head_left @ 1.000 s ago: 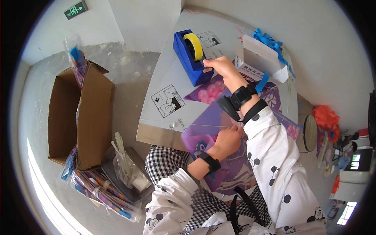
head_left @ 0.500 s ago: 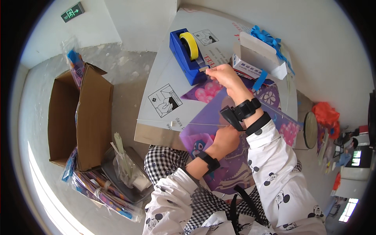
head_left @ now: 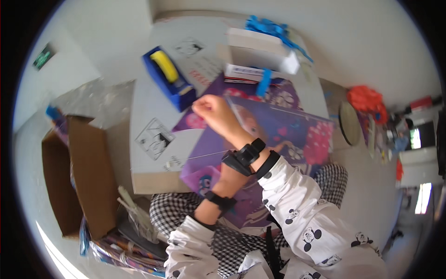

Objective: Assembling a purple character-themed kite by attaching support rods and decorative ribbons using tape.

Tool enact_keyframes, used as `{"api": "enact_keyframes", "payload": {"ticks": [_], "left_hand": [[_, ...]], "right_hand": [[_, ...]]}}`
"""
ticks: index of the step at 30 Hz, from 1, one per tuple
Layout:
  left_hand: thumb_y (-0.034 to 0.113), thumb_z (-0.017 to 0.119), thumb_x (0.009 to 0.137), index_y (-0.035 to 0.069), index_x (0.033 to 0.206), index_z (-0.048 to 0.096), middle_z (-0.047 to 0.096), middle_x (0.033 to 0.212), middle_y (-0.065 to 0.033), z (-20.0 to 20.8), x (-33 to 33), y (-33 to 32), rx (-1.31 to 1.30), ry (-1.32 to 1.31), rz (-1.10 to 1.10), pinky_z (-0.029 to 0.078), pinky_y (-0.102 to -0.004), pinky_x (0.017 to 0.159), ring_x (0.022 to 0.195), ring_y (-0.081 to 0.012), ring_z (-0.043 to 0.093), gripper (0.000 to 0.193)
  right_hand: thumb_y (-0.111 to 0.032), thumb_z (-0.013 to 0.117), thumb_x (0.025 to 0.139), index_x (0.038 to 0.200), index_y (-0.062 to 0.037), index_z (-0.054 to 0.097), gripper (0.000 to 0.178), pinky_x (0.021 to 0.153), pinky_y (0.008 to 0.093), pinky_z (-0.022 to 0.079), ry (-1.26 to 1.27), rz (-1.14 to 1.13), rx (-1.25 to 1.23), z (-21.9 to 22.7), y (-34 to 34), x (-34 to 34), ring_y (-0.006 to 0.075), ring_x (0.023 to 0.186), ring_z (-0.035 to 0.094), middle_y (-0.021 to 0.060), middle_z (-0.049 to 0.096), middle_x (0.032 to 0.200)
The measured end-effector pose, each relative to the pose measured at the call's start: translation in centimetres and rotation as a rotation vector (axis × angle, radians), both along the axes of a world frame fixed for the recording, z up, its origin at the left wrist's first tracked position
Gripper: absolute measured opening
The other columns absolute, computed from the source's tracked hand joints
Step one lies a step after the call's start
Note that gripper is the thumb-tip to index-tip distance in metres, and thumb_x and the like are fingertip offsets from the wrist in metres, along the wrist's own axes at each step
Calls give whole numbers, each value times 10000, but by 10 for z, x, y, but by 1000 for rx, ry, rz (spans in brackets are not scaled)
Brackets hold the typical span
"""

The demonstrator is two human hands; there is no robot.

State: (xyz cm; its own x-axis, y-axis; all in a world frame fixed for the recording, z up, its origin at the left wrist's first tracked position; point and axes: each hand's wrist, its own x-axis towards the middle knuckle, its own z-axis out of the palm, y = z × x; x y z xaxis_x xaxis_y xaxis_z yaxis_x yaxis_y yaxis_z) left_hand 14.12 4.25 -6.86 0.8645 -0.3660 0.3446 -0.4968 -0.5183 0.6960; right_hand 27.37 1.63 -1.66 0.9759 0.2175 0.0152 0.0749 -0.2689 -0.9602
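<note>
A purple printed sheet (head_left: 278,132) lies across the near edge of a grey tabletop (head_left: 146,111). The left hand (head_left: 232,179) rests at it, fingers hidden. Above, the right hand's (head_left: 217,115) fingertips are pinched together; blur hides anything between them. Just beside, near the left edge, stands a blue tape dispenser (head_left: 175,95); toward the far right corner, an open white box (head_left: 244,72).

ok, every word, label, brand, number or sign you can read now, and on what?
Wording not copied out; by place:
Box: dark print on its side, blurred.
Tabletop: red print, blurred; black letters near its front edge, too blurred to read; line drawings.
Green sign on the wall: blurred.
Purple sheet: no words I can make out.
</note>
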Motion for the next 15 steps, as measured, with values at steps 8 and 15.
{"api": "enact_keyframes", "payload": {"ticks": [8, 15], "left_hand": [[63, 675, 737, 86, 993, 578, 625, 872, -82, 28, 15, -18, 0, 257, -51, 498, -414, 617, 732, -307, 641, 275], [54, 674, 735, 96, 949, 571, 619, 818, -61, 30, 13, -16, 37, 269, -13, 483, -393, 584, 678, -278, 626, 242]], "right_hand": [[-47, 619, 883, 983, -88, 634, 109, 620, 205, 473, 147, -425, 98, 16, -182, -52, 84, 741, 611, 3, 646, 857], [-85, 763, 785, 1141, -48, 540, 421, 522, 212, 410, 310, -948, 92, -28, -296, -59, 87, 677, 605, 53, 675, 820]]}}
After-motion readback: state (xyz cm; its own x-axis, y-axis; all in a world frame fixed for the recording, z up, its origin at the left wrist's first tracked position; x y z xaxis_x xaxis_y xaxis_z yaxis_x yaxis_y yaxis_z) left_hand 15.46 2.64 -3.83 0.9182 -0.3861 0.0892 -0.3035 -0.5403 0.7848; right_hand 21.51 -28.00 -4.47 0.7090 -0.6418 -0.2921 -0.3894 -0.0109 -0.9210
